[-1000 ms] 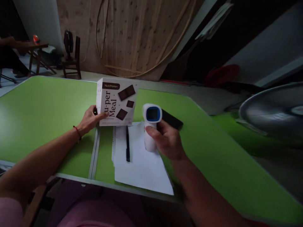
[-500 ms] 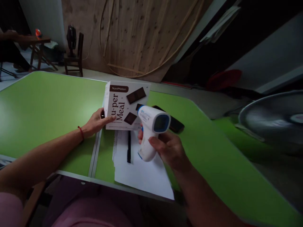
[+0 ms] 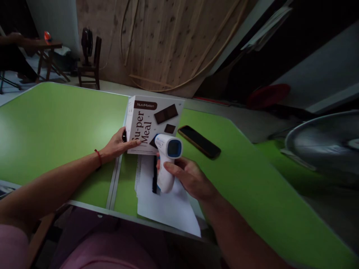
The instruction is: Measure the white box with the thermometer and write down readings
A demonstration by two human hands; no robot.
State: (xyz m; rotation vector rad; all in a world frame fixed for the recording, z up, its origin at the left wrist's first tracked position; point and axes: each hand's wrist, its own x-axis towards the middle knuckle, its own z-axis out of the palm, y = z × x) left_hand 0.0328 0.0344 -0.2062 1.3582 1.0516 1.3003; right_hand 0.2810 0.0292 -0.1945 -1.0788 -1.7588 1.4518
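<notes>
My left hand [image 3: 117, 144] grips the lower left edge of a white box [image 3: 153, 112] printed with brown bars and "Meal", its thumb across the front. The box stands upright on the green table. In my right hand [image 3: 190, 172] is a white and blue infrared thermometer [image 3: 167, 160], held by its handle in front of the box. Its dark screen faces me and its front end points toward the box. Below them lie white sheets of paper [image 3: 168, 209], with a black pen [image 3: 154, 179] partly hidden behind the thermometer.
A smartphone [image 3: 199, 142] lies on the green table [image 3: 70, 116], right of the box. At the far right stands a large fan [image 3: 328, 142]. Behind the table are a chair [image 3: 91, 67] with a small fan on it and, at the far left, a seated person beside a wooden table [image 3: 42, 45].
My right hand has moved the thermometer left, to the lower middle of the box front, uncovering more of the smartphone. My left hand still grips the box.
</notes>
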